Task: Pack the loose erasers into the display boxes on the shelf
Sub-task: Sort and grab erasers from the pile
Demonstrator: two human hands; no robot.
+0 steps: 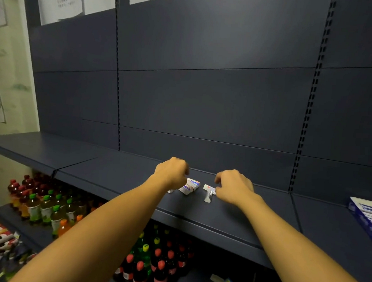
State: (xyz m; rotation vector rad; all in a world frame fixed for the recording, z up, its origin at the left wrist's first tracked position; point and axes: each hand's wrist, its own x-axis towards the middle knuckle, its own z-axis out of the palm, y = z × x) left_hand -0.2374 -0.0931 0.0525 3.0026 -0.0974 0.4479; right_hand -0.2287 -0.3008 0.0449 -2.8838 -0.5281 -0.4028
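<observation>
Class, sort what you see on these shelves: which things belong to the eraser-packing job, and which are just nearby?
Job: loose erasers; display box; left hand; right hand.
Nearby: drink bottles; wall notices.

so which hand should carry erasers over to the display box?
Right, probably. The right hand already touches an eraser, and the display box sits on its side; left hand is farther away.
</observation>
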